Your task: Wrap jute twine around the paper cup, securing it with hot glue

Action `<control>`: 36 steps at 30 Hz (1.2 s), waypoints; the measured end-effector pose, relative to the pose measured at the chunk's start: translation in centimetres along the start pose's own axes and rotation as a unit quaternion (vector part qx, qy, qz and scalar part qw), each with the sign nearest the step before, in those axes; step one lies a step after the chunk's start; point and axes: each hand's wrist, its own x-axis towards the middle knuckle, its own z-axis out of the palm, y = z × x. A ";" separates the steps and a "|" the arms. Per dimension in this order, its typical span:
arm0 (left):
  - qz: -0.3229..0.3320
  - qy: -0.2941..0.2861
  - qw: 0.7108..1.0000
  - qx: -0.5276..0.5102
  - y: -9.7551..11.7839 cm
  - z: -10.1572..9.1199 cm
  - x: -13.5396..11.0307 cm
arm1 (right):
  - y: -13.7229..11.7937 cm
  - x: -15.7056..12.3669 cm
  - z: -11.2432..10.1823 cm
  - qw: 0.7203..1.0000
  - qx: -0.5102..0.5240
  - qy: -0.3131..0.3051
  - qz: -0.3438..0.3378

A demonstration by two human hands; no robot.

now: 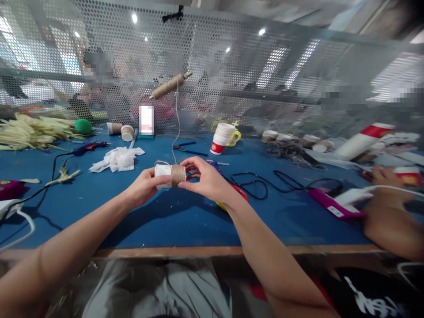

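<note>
Between my hands, above the blue table, a white paper cup [163,171] lies on its side, partly wrapped in brown twine [178,175]. My left hand [145,184] grips its white end, thumb along the side. Around the twine-covered end curl the fingers and thumb of my right hand [205,179]. A single strand runs up from the cup to a twine spool [168,86] on a stick at the mesh panel. Behind my right hand lie blue-handled pliers [185,145]. Red-and-yellow scissors [240,191] are partly hidden under my right forearm.
Stacked paper cups [223,138] stand behind my right hand. Crumpled white material [117,159] and a glue gun [88,148] lie left. A black cable [255,176] and a purple power strip [336,204] lie right, near another person's arm [391,212]. A perforated metal panel [218,57] closes the back.
</note>
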 end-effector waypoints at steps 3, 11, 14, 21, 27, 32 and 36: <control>-0.021 0.005 0.999 -0.027 0.1 -0.1 0.1 | 0.1 0.0 0.3 0.999 -0.033 -0.004 -0.032; -0.047 0.006 0.998 -0.032 0.0 -0.4 0.5 | 0.4 -0.1 0.6 0.987 -0.117 -0.015 -0.112; -0.022 0.046 0.999 0.018 -0.3 -0.6 0.5 | 0.3 -0.1 0.7 0.984 -0.129 -0.021 -0.123; 0.023 0.021 0.989 0.143 -1.3 -0.5 0.1 | 0.0 0.1 0.7 0.989 -0.049 0.002 -0.138; 0.021 -0.005 0.968 0.250 -1.7 -0.5 -0.1 | 0.2 0.1 1.4 0.992 -0.010 -0.035 -0.120; 0.032 -0.009 0.958 0.284 -1.7 -0.6 0.0 | 0.2 0.2 1.4 0.994 -0.002 -0.049 -0.101; 0.020 0.001 0.958 0.287 -2.0 -0.7 0.2 | 0.8 1.1 -0.6 1.000 -0.004 0.014 -0.017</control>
